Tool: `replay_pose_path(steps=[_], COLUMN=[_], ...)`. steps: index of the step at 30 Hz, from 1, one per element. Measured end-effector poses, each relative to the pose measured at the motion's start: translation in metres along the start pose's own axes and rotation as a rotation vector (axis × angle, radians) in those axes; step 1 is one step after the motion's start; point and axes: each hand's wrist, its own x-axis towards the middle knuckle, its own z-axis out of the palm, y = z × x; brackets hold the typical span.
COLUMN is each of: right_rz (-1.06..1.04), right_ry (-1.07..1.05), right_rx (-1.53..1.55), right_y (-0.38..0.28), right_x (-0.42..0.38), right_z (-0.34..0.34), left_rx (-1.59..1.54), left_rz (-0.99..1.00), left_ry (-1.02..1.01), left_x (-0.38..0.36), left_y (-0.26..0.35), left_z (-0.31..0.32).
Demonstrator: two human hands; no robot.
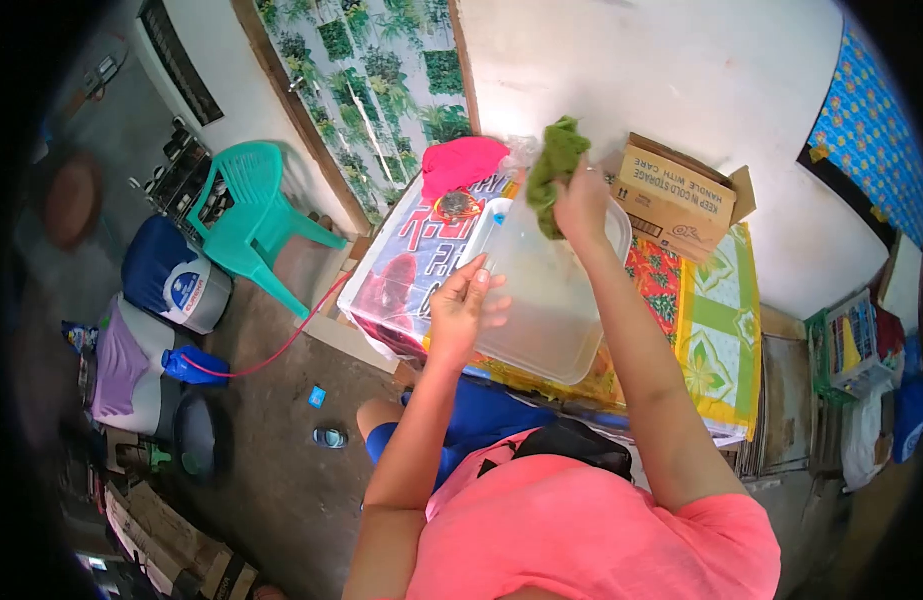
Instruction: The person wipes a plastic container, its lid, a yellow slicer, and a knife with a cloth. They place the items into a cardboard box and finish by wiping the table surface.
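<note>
A rectangular translucent plastic lid (542, 310) with rounded corners and a raised rim is tilted over the table in front of me. My left hand (462, 312) grips its left edge, the thumb at the rim and the fingers showing blurred against the plastic. In my right hand (582, 208) is a bunched green cloth (559, 165), held above the lid's far part. Some of the cloth hangs down over the plastic.
The table has patterned covers (717, 350). On it are a cardboard box (677, 200), to the right, and a pink cloth (462, 165) at the back left. A green plastic chair (247, 205), a blue container (195, 367) and a slipper (330, 438) are on the floor to the left.
</note>
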Motion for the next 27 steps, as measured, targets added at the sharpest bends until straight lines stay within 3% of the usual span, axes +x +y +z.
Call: replay_pose_path(steps=[3, 12, 17, 23, 27], right_rz=[-0.303, 0.066, 0.219, 0.070, -0.086], right_ry=[0.047, -0.077, -0.182, -0.340, -0.490], right_rx=[0.041, -0.140, -0.152, -0.296, -0.171], right_y=[-0.010, 0.063, 0.057, -0.021, -0.049], right_x=[-0.017, -0.032, -0.044, -0.091, -0.122], right_z=[-0.014, -0.011, -0.007, -0.035, -0.043], left_rx=[0.041, -0.076, -0.128, -0.324, -0.356], left_rz=[0.018, 0.110, 0.128, 0.169, 0.242], left_ry=[-0.039, -0.005, 0.030, 0.211, 0.282], left_x=[0.006, -0.010, -0.006, 0.008, 0.020], left_y=[0.005, 0.020, 0.021, 0.012, 0.008], left_z=[-0.005, -0.018, -0.020, -0.029, -0.031])
